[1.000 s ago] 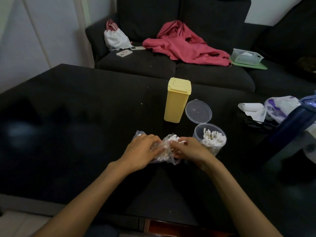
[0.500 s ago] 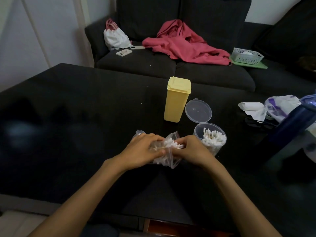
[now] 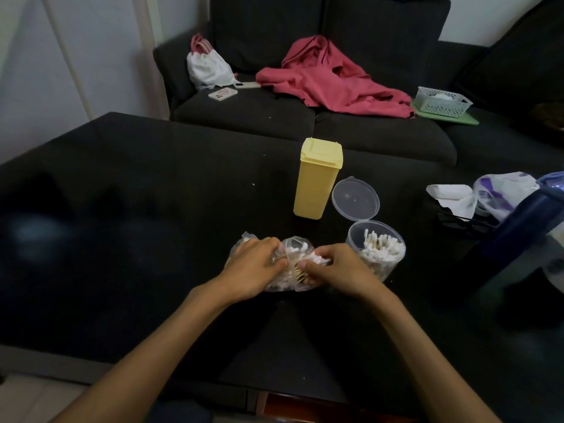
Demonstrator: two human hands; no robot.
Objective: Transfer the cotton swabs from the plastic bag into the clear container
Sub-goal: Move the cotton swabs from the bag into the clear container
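— Where is the plastic bag (image 3: 285,282) sitting?

— On the dark counter (image 3: 152,239), caught between both hands. The left hand (image 3: 254,271) lies over its left side with fingers curled onto the film; the right hand (image 3: 337,271) closes in from the right, fingertips pinching a bundle of cotton swabs (image 3: 297,267) at the bag's mouth.

— And the clear container (image 3: 377,254)?

— Just beside the right hand, on its outer side, upright and well filled with swabs standing on end. Its hinged lid (image 3: 355,199) is flipped open and leans away, beyond the hands.

— Anything else close by?

— A yellow lidded box (image 3: 316,178) stands upright beyond the two hands, just left of the open lid. Well off past the right hand lie crumpled white wrappers (image 3: 476,193).

— Are the hands touching each other?

— Fingertips nearly meet over the swabs; whether they actually touch I cannot tell.
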